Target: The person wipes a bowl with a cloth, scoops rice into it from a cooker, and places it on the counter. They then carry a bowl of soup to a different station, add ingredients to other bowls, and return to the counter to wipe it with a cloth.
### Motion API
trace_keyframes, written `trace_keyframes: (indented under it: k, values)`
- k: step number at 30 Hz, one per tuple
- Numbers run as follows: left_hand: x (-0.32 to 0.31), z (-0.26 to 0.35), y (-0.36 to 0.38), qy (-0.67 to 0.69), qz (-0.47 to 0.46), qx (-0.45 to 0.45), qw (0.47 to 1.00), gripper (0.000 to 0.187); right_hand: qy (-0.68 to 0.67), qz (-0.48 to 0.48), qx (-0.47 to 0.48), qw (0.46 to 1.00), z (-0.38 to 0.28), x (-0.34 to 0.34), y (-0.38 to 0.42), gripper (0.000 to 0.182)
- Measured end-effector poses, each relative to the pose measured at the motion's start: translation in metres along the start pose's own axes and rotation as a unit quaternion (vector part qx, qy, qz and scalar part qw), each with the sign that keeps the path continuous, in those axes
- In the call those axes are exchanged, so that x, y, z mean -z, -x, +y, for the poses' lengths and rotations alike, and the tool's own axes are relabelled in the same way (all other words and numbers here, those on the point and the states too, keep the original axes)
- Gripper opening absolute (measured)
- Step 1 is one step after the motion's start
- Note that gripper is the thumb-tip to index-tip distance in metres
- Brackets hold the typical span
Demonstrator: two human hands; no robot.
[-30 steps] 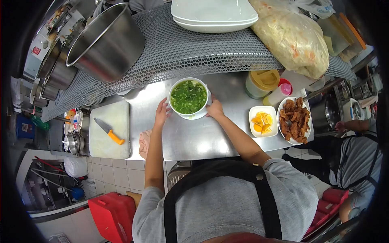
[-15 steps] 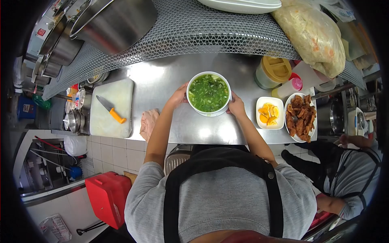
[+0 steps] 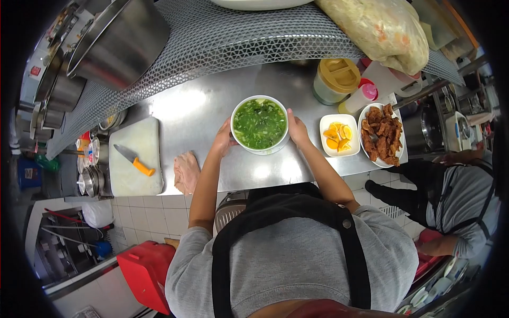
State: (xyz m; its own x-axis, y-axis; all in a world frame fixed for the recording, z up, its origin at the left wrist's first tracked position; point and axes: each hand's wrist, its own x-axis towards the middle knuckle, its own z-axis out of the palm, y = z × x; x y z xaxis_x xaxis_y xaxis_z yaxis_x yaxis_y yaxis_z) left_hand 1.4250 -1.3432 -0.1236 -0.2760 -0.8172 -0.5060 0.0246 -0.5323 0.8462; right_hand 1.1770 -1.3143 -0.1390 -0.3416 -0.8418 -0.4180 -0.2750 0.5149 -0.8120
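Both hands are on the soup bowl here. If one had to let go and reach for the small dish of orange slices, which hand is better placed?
The right hand. It holds the side of the soup bowl that faces the dish of orange slices, with only bare counter between. The left hand would have to cross over the bowl.

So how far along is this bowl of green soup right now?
Done: the white bowl of green soup is filled and topped with chopped greens. In hand: the left hand and right hand grip its sides above the steel counter. Left: it has not been set down anywhere else.
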Motion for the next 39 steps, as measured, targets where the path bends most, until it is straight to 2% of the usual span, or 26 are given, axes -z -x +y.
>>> trace_keyframes:
  k: [8,11,21,23,24,26,27,30,32,34,37,38,39]
  values:
    - [-0.008,0.003,0.006,-0.014,-0.021,-0.025,0.999,0.042,-0.034,0.003,-0.016,0.999,0.005,0.013,0.022,0.074]
    - [-0.018,0.011,0.018,-0.037,-0.018,-0.02,0.999,0.042,-0.028,0.035,0.026,0.999,0.006,0.023,0.039,0.075]
    - [-0.096,0.028,0.082,-0.059,-0.069,-0.043,0.995,0.04,-0.055,0.109,0.057,0.991,0.027,0.101,0.115,0.074]
    - [-0.129,0.025,0.09,-0.039,-0.088,-0.053,0.994,0.039,-0.03,0.103,0.069,0.992,0.065,0.114,0.114,0.077]
    - [-0.145,0.019,0.091,-0.028,-0.1,-0.046,0.993,0.038,-0.064,0.214,0.104,0.969,0.078,0.116,0.121,0.079]
    - [-0.175,0.004,0.093,-0.024,-0.152,-0.044,0.987,0.039,-0.082,0.162,-0.005,0.983,0.087,0.154,0.157,0.079]
    - [-0.188,-0.006,0.096,-0.026,-0.171,-0.039,0.984,0.039,-0.113,0.203,0.015,0.973,0.077,0.177,0.196,0.079]
    - [-0.214,-0.003,0.128,-0.065,-0.214,-0.031,0.974,0.04,-0.104,0.247,-0.018,0.963,0.085,0.194,0.245,0.072]
    - [-0.236,-0.019,0.138,-0.064,-0.285,-0.031,0.956,0.042,-0.124,0.299,-0.027,0.946,0.103,0.208,0.284,0.07]
    - [-0.276,-0.034,0.166,-0.071,-0.3,-0.006,0.951,0.043,-0.128,0.333,-0.043,0.933,0.127,0.231,0.325,0.07]
    - [-0.349,-0.074,0.149,-0.071,-0.363,0.038,0.928,0.044,-0.146,0.383,-0.087,0.908,0.184,0.277,0.345,0.069]
    - [-0.367,-0.076,0.159,-0.109,-0.404,-0.011,0.908,0.044,-0.152,0.393,-0.09,0.902,0.19,0.284,0.359,0.069]
    - [-0.391,-0.089,0.17,-0.124,-0.428,-0.009,0.895,0.043,-0.146,0.445,-0.1,0.878,0.209,0.292,0.375,0.07]
